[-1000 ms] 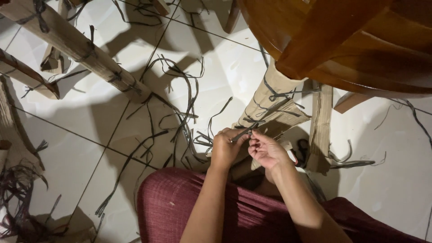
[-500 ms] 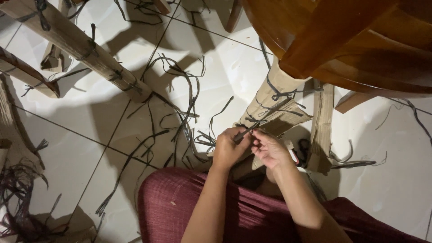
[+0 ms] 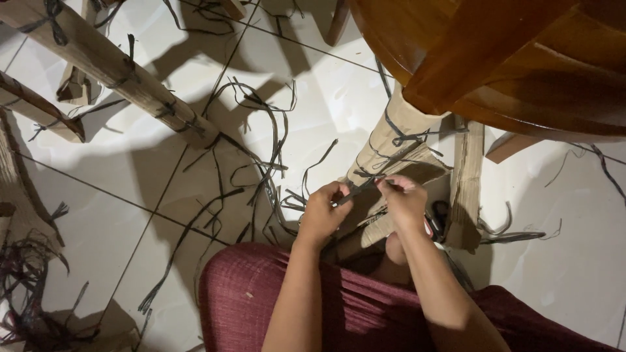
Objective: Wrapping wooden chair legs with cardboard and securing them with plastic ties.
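Note:
My left hand (image 3: 323,212) and my right hand (image 3: 405,199) both pinch a thin dark strip (image 3: 365,185) and hold it stretched between them. The strip runs across a cardboard-wrapped wooden leg (image 3: 392,146), which is bound with several dark ties. The hands sit just in front of the lower end of that cardboard wrap, above my lap in dark red cloth (image 3: 365,313).
A glossy brown wooden table top (image 3: 495,58) hangs over the upper right. Loose dark strips (image 3: 261,163) lie scattered on the white tiled floor (image 3: 117,189). Another cardboard-wrapped leg (image 3: 111,68) slants across the upper left. A cardboard piece (image 3: 464,189) stands at right.
My right hand has moved up and to the right, pulling the dark strip taut away from my left hand. The left hand has stayed almost in place.

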